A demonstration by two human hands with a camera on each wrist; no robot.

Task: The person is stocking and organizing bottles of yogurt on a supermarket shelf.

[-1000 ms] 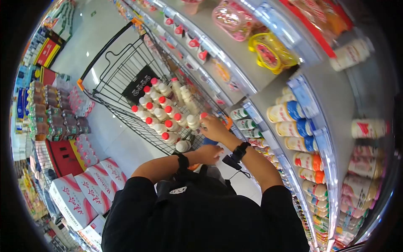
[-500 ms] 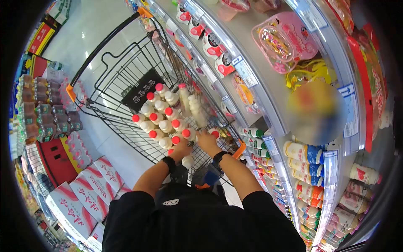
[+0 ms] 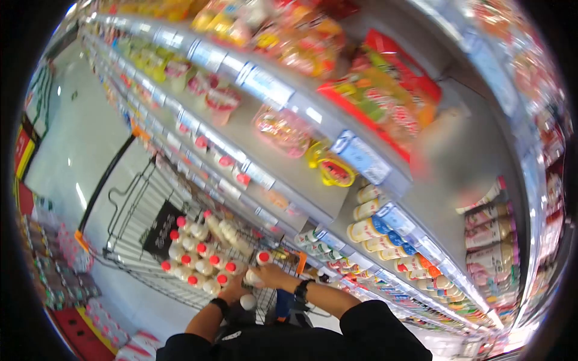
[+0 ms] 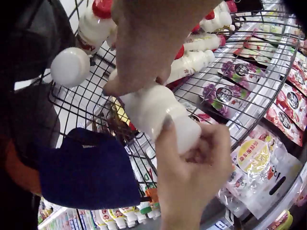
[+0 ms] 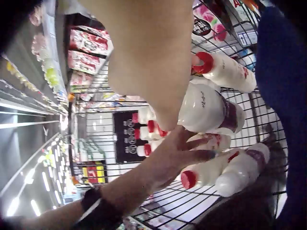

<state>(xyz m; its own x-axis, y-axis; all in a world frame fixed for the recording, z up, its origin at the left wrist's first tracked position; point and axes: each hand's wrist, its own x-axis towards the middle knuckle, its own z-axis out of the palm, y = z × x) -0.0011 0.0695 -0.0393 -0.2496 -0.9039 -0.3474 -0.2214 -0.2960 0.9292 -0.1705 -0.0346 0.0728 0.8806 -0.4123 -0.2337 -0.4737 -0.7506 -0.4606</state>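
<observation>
A plump white drink bottle (image 4: 160,115) is held between both hands inside the cart. My right hand (image 4: 194,163) grips one end, its thumb laid along the side. At the other end, my left hand (image 4: 144,52) holds it with thumb and fingers on either side; in the right wrist view the left hand (image 5: 170,155) shows below the bottle. A purple label (image 5: 230,115) wraps part of it. Beside the hands in the head view are a white-capped bottle (image 3: 248,301) and a red-capped bottle (image 3: 264,257). Several more red-capped bottles (image 3: 201,248) stand grouped further into the cart.
The black wire shopping cart (image 3: 129,265) stands alongside store shelves (image 3: 241,120) on the right, stocked with drinks and bagged snacks. Dark blue cloth (image 4: 91,177) hangs close to the hands. Packed bottles (image 3: 66,271) stand beyond the cart on the left.
The right hand has come into the cart, and both hands now meet on the white bottle. The head view has swung toward the shelves, so the cart appears lower left.
</observation>
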